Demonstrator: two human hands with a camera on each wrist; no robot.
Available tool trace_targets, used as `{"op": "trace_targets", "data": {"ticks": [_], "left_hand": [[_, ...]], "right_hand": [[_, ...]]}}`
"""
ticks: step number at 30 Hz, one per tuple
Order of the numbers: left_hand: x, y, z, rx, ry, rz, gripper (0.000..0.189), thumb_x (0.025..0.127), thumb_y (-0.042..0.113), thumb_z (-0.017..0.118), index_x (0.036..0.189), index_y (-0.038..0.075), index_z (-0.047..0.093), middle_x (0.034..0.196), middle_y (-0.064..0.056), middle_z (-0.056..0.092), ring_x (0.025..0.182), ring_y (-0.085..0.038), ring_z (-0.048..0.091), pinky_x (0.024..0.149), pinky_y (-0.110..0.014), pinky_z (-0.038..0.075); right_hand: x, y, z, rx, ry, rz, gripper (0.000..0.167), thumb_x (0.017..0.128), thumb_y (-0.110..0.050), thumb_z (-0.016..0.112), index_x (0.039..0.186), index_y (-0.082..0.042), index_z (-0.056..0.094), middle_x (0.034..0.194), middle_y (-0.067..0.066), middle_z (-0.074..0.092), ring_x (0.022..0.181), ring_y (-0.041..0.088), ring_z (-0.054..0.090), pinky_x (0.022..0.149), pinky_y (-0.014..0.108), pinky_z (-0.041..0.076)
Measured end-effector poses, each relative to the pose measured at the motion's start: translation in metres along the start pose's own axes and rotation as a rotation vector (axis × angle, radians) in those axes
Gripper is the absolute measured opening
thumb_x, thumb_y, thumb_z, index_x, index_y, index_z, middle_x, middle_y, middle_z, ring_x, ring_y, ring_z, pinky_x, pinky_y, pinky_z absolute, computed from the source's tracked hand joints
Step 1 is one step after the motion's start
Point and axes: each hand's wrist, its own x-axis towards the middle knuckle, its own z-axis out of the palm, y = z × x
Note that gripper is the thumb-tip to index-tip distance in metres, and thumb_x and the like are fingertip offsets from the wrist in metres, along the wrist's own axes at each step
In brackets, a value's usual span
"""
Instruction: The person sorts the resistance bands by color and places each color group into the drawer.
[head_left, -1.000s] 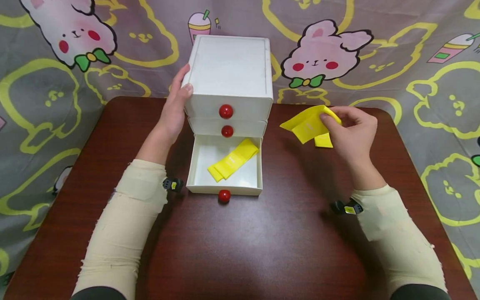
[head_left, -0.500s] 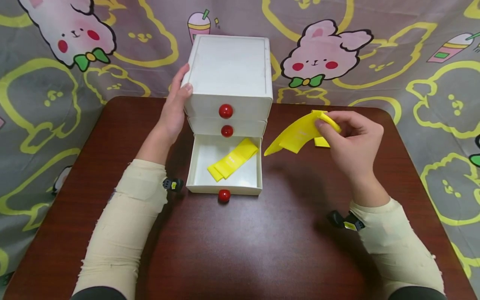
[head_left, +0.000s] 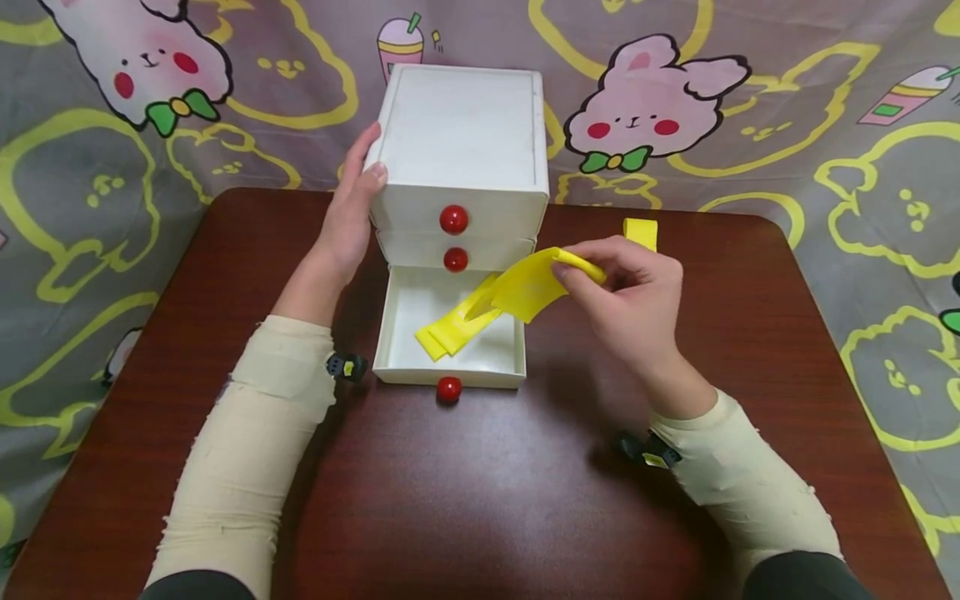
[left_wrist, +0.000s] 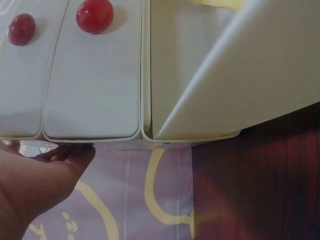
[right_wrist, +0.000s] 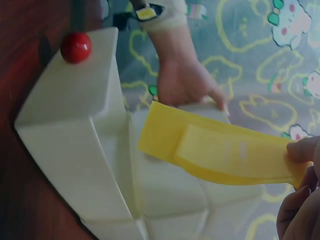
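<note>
A folded yellow band [head_left: 531, 285] with pale print hangs from my right hand [head_left: 637, 300], pinched between thumb and fingers at its folded end. Its free end slopes down to the left over the pulled-out bottom drawer [head_left: 495, 367]. Inside that drawer lies a similar yellow band [head_left: 450, 329], partly covered by the held one in the head view. My left hand [head_left: 347, 208] rests along the left side of the white drawer cabinet [head_left: 461, 125], thumb at the front top corner. In the right wrist view the held band [right_wrist: 215, 150] stretches from my fingertips across the cabinet.
Another yellow piece [head_left: 641, 233] lies on the dark wooden table [head_left: 465, 492] behind my right hand. Red round knobs [head_left: 453, 219] stick out from the drawer fronts; the two upper drawers are closed. A patterned curtain [head_left: 750, 100] hangs behind the table.
My right hand has moved left with the yellow band, from the right of the cabinet to over the bottom drawer's right side. The left hand stays on the cabinet.
</note>
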Motion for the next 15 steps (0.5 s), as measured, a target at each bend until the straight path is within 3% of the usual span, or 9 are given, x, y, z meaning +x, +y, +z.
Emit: {"op": "trace_targets", "data": {"ticks": [4,7,15], "left_hand": [[0.0,0.001,0.0,0.002,0.003,-0.011,0.064,0.097,0.044,0.039,0.158,0.034,0.024,0.158,0.003,0.017,0.14,-0.018,0.02,0.11,-0.041,0.019],[0.001,0.001,0.0,0.011,0.007,-0.03,0.064,0.097,0.045,0.039,0.158,0.035,0.023,0.158,0.003,0.017,0.14,-0.018,0.02,0.11,-0.041,0.018],[0.001,0.002,0.0,0.028,0.008,-0.044,0.063,0.097,0.047,0.038,0.158,0.038,0.023,0.159,0.005,0.016,0.14,-0.018,0.02,0.112,-0.044,0.017]], "right_hand": [[-0.003,0.018,0.019,0.046,-0.061,0.02,0.017,0.082,0.007,0.078,0.097,0.002,0.077,0.089,0.007,0.073,0.061,0.02,0.053,0.053,0.024,0.043],[-0.006,0.03,0.035,0.047,-0.097,0.011,0.014,0.082,0.001,0.079,0.097,-0.003,0.078,0.086,0.002,0.072,0.057,0.019,0.048,0.05,0.025,0.038],[-0.015,0.037,0.076,0.048,-0.139,-0.036,0.011,0.081,-0.005,0.082,0.092,-0.005,0.079,0.082,-0.002,0.071,0.05,0.018,0.039,0.045,0.026,0.029]]}}
